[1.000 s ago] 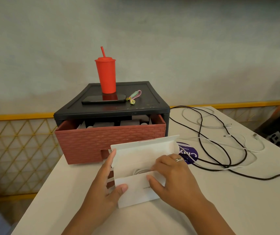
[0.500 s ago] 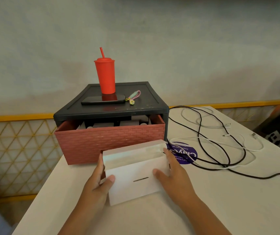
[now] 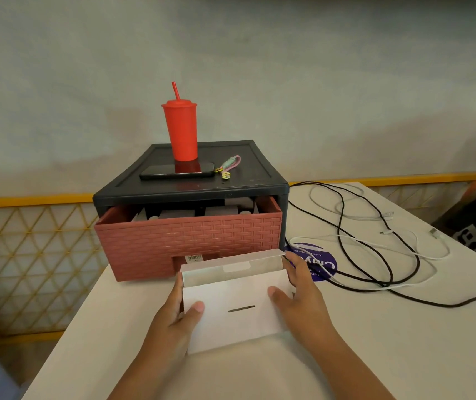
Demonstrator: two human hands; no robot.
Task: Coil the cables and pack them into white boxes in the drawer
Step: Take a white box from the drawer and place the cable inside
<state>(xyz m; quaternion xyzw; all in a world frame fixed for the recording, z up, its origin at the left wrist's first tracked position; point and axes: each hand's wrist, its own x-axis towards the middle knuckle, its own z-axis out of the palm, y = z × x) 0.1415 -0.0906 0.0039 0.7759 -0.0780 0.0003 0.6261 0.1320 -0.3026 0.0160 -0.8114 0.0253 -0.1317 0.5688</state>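
Both hands, left and right, grip the box by its ends. It looks light and crushable (thin card), so hold it gently at the edges.

White box: plain white faces, one short dark slot mark on the front. Drawer: dusty red-pink, moulded woven brick pattern. Cabinet shell: matt black. Tumbler: solid red, with red straw. Phone: glossy black. Keyring strap: pink and pale green, yellow clip. Table: off-white. Cables: one black, others white. Sticker: purple, white lettering. Railing: yellow diamond lattice. Wall: mottled grey-green
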